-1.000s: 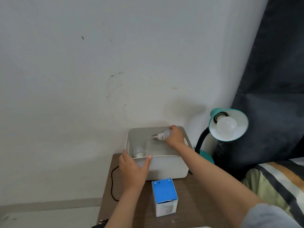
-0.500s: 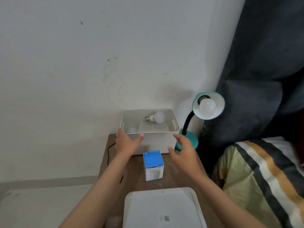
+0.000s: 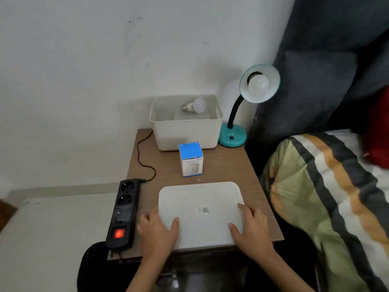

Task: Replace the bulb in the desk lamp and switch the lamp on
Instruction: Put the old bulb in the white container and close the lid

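From the head camera, we are looking down on a small wooden bedside table (image 3: 227, 165) set against a white wall. Our left hand (image 3: 157, 232) and right hand (image 3: 252, 228) are gripping the near corners of a flat white bin lid (image 3: 200, 199) lying on the table, each with the thumb pressed on top and the fingers curling round the lid's side edge.

Behind the lid, a blue-and-white bulb box (image 3: 191, 159) is standing upright, just in front of an open white storage bin (image 3: 187, 133) at the back of the table. A loose white bulb (image 3: 194, 106) is lying on its side inside the bin, its screw base pointing left.

To the right of the bin, the teal desk lamp (image 3: 232, 135) is standing on the table's back corner, its black gooseneck rising to a shade tilted toward us, with a fitted bulb (image 3: 258, 84) sitting unlit in the socket.

Along the table's left edge, a black power strip (image 3: 124, 211) is lying with its red switch glowing, and a black cord (image 3: 143, 157) is running from its far end toward the back of the table. A striped blanket (image 3: 324, 197) is covering the bed at right, below a dark curtain (image 3: 326, 60).
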Motion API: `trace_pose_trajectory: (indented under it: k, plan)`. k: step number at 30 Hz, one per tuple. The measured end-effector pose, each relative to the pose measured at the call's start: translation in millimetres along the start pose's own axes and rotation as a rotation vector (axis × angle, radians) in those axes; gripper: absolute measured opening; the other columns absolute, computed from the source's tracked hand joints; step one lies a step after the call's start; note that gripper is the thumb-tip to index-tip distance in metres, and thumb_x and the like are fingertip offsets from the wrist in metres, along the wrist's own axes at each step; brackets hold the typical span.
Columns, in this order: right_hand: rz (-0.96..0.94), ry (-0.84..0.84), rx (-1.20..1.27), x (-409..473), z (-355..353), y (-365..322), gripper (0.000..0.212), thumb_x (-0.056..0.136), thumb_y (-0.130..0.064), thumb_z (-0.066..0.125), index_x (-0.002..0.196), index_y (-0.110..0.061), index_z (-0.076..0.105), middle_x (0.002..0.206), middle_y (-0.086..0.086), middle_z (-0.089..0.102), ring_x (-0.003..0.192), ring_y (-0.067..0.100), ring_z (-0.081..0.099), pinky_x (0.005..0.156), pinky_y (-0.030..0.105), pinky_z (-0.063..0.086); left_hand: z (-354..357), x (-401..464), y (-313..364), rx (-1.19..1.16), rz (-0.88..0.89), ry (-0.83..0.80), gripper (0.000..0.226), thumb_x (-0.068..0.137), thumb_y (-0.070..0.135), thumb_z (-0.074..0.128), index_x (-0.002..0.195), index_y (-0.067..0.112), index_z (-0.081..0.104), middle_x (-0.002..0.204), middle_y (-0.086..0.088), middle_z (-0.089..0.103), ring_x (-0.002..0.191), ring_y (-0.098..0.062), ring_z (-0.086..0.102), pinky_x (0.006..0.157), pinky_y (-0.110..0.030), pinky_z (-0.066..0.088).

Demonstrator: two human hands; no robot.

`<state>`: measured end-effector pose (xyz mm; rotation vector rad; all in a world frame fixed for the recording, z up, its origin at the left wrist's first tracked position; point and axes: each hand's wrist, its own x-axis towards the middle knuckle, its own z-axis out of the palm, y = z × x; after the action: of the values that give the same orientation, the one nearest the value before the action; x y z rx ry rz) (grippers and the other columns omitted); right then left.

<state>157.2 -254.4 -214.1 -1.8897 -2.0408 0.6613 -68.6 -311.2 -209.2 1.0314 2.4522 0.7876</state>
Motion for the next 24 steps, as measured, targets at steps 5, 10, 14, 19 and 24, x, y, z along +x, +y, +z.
trace_pose_trajectory:
  k: [5,10,14,19,24]
  plan:
    - [-0.024,0.024,0.044,-12.1,5.6,-0.9,0.055,0.082,-0.039,0.058,0.132,-0.021,0.042,0.122,0.01,0.043,0.113,0.028,0.04,0.1,0.041,0.039,3.5,-19.1,-7.8,0.003,0.086,-0.009,0.053,0.072,0.034,0.072,0.113,0.004,0.058,0.11,-0.021,0.053,0.108,-0.042,0.046,0.096,-0.046,0.039]
    - [-0.071,0.125,0.144,-15.5,-0.8,-8.8,0.049,0.083,-0.028,0.061,0.128,-0.013,0.048,0.135,0.015,0.032,0.125,0.031,0.038,0.105,0.041,0.041,-8.7,-19.5,9.1,-0.179,0.171,0.054,0.044,0.074,0.024,0.074,0.111,0.004,0.06,0.126,-0.014,0.045,0.116,-0.029,0.048,0.097,-0.035,0.04]
    - [-0.171,0.283,0.148,-1.3,-21.7,-22.6,0.046,0.082,-0.024,0.064,0.125,-0.012,0.051,0.136,0.019,0.034,0.125,0.033,0.039,0.103,0.042,0.042,-34.7,-5.9,30.9,-0.271,0.294,0.122,0.049,0.073,0.022,0.076,0.115,0.005,0.06,0.129,-0.005,0.041,0.115,-0.011,0.04,0.095,-0.025,0.033]
    - [-0.263,0.358,0.193,56.7,-54.5,-66.2,0.044,0.085,-0.028,0.061,0.124,-0.011,0.052,0.137,0.015,0.035,0.125,0.029,0.04,0.103,0.039,0.042,-66.8,51.1,77.6,-0.275,0.393,0.147,0.058,0.073,0.027,0.077,0.122,0.005,0.055,0.137,-0.008,0.039,0.127,-0.02,0.037,0.104,-0.032,0.033]
    - [-0.246,0.348,0.24,141.4,-81.1,-117.4,0.043,0.084,-0.028,0.059,0.123,-0.011,0.055,0.138,0.02,0.038,0.128,0.034,0.039,0.105,0.044,0.04,-85.5,125.2,124.0,-0.194,0.447,0.192,0.053,0.075,0.033,0.073,0.117,0.004,0.056,0.137,-0.014,0.042,0.126,-0.027,0.041,0.101,-0.029,0.032]
